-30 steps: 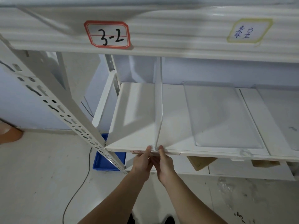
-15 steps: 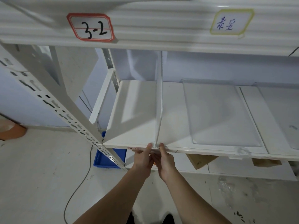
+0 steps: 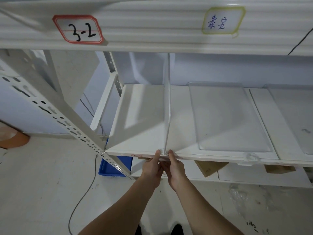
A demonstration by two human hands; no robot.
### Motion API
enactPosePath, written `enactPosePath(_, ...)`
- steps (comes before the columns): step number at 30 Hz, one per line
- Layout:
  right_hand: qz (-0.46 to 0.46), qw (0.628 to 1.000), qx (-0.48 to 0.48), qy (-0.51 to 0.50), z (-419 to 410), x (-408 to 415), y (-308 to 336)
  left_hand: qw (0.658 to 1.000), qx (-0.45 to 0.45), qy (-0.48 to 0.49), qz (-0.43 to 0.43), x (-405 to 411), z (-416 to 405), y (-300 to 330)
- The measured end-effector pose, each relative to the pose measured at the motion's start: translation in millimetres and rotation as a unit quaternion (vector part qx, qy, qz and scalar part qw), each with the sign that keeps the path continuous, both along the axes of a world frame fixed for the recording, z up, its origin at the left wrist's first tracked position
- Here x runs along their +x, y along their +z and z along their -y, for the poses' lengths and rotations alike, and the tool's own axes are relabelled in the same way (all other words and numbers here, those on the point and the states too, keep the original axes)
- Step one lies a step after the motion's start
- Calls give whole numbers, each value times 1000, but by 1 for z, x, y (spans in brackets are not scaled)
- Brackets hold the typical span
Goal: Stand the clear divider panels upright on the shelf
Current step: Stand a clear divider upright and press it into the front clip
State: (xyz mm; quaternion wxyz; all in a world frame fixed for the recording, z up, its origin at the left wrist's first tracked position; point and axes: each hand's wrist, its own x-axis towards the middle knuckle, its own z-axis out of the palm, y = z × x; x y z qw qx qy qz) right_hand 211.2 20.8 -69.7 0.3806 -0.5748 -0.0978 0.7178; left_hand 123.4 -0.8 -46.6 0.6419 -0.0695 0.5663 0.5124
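We find one clear divider panel [image 3: 166,106] standing upright on the white shelf [image 3: 140,119], seen edge-on at the centre of the frame and running from the front lip to the back. Our left hand [image 3: 151,166] and right hand [image 3: 175,167] meet at its front foot on the shelf edge, fingertips pinched close on either side of the panel's base. A second clear panel [image 3: 228,116] lies flat on the shelf to the right of centre, apart from the upright one; a third flat panel [image 3: 294,116] shows at the right edge. Above, the upper beam bears a red-bordered label [image 3: 78,29] reading 3-2. A blue bin [image 3: 111,167] sits on the floor, lower left of centre.
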Motion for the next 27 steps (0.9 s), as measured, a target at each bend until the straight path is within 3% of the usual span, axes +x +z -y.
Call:
enactPosePath(10, 22, 1000, 10, 6, -4, 27, -2, 1000, 6, -15, 7, 23, -5, 2)
enactPosePath(27, 59, 998, 23, -14, -14, 85, -15, 995, 1, -65, -71, 82, -23, -12)
